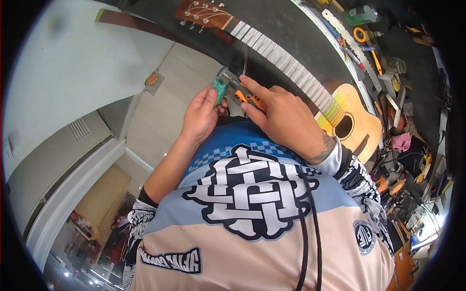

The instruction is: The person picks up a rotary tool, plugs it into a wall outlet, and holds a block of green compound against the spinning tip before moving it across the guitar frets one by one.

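Note:
Near the middle of the head view, my left hand (200, 112) pinches a small green block (220, 92) between thumb and fingers. My right hand (286, 114) is wrapped round an orange and black rotary tool (256, 102), with the index finger stretched along it. At the tool's tip a round grey disc (222, 72) sits just above the top of the green block; whether they touch I cannot tell. Behind my right hand lies an acoustic guitar (366, 116), its fretboard (286, 63) covered in silvery strips between the frets.
The guitar lies on a dark workbench (291, 24). Along the bench's right side are a notched white straightedge (349, 41), orange-handled scissors (359, 35), a green bottle (361, 15), a pink cloth (401, 141) and cluttered tools. Pale floor tiles (170, 92) show at left.

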Motion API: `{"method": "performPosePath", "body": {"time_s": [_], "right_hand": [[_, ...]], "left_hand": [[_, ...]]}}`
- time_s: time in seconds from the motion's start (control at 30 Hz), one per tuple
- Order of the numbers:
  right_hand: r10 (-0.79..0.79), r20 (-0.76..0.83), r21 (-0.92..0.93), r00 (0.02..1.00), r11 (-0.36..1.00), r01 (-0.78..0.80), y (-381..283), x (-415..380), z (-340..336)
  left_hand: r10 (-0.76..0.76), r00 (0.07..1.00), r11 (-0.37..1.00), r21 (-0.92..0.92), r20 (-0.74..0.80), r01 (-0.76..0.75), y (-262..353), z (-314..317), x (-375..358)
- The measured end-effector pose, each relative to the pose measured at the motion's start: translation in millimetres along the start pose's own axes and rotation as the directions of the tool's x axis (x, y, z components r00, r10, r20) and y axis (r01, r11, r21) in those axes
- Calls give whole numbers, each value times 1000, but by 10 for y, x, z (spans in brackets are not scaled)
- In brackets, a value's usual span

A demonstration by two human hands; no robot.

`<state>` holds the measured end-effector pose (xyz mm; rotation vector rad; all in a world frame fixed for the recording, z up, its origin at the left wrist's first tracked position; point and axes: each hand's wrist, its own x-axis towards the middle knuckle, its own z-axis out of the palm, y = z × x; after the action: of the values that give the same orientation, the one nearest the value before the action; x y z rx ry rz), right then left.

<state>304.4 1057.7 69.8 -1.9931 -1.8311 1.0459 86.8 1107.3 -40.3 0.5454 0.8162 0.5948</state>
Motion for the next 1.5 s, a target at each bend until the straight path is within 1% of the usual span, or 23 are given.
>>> {"method": "performPosePath", "body": {"time_s": [0.1,0.2,0.47,0.57,0.7,0.8,0.93,1.03,1.23,1.5], "right_hand": [[-5,15,-22,1000,1000,5,-15,-28,18],[7,0,-29,1000,1000,-7,25,-63,15],[10,8,-28,1000,1000,-10,94,-168,-18],[-15,-49,-26,999,1000,14,159,-171,-51],[-16,-165,-121,986,993,-5,445,-4,-111],[-50,-252,-282,966,959,-24,587,169,-184],[-134,-265,-355,955,934,32,679,358,-185],[-184,-243,-384,952,920,80,679,379,-101],[-187,-239,-399,953,914,79,662,383,-50],[-119,-283,-402,952,916,-5,795,500,-164]], "left_hand": [[45,999,999,3,-8,-45,-7,29,-42],[41,998,999,-24,-53,-43,20,118,-96],[42,998,998,42,-38,-40,-38,153,-123],[35,998,999,28,-61,-33,-95,140,-159],[53,990,999,14,-130,-51,-118,216,-143],[49,995,999,23,-92,-47,-169,132,-158],[53,990,998,26,-128,-50,-188,138,-195],[55,988,998,20,-146,-53,-197,127,-208],[53,985,999,16,-165,-51,-193,118,-237],[53,988,999,19,-148,-50,-164,101,-237]]}}
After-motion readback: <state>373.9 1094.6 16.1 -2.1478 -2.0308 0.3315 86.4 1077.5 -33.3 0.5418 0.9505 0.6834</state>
